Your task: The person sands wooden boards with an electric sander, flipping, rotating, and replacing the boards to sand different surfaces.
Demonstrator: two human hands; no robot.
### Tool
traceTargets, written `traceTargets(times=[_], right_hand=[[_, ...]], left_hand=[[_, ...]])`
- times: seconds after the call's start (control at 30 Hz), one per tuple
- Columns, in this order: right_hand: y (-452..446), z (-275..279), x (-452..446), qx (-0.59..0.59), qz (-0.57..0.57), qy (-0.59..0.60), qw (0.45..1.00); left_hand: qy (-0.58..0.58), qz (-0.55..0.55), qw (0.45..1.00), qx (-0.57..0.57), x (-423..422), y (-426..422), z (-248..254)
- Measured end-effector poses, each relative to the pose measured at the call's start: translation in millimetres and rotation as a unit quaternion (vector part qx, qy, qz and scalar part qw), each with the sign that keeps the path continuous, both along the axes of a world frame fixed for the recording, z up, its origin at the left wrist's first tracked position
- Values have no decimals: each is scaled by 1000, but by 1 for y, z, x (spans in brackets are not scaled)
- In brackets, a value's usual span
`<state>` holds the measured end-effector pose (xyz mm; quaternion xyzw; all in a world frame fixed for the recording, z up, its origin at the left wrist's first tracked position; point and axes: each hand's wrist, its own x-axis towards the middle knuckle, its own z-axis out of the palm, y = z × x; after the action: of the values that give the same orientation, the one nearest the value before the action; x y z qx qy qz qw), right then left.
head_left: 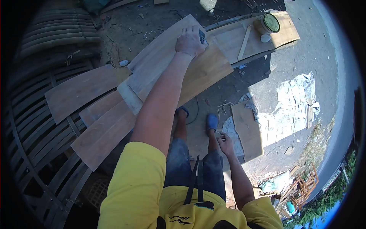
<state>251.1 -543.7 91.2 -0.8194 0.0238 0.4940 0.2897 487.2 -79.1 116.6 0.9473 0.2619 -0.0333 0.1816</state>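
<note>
My left hand (pixel 188 42) rests on a wide wooden board (pixel 160 57), fingers closed around a small dark block-like tool (pixel 202 36). Most of that tool is hidden by the hand, so its kind does not show. Under the hand the board slants across the work surface, its nearer part a warmer brown. At my right side, my right hand (pixel 225 145) hangs low beside my leg, fingers curled together. Whether something thin is between them is too small to make out.
A can (pixel 267 23) and a flat wooden stick (pixel 244 42) lie on another long board (pixel 225 38). More thin boards (pixel 80 89) rest on a slatted bench (pixel 30 129) to the left. Cardboard (pixel 247 129) and a pale sheet (pixel 293 103) cover ground at right, near scrap wood (pixel 301 187).
</note>
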Motion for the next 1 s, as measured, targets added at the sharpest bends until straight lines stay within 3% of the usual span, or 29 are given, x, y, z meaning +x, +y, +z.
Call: traceTargets(times=[0.13,0.2,0.33,0.5,0.63,0.9,1.0], right_hand=[[-22,-8,-28,-12,27,-11,999],[-33,-5,-33,-25,28,17,999],[-65,-9,-50,-60,84,21,994],[-80,-6,-62,-67,48,38,996],[-84,-9,-70,-55,7,53,997],[-64,-22,-67,-25,-47,35,998],[-42,-7,-36,-22,-73,44,996]], left_hand=[[10,-18,1000,2,0,12,3],[39,-24,999,6,-30,21,14],[-36,-21,998,46,-123,44,3],[-35,-1,996,79,-183,39,6],[-24,-2,997,68,-129,10,1],[-19,-14,999,42,68,-34,-7],[-30,-17,999,29,74,-35,-8]])
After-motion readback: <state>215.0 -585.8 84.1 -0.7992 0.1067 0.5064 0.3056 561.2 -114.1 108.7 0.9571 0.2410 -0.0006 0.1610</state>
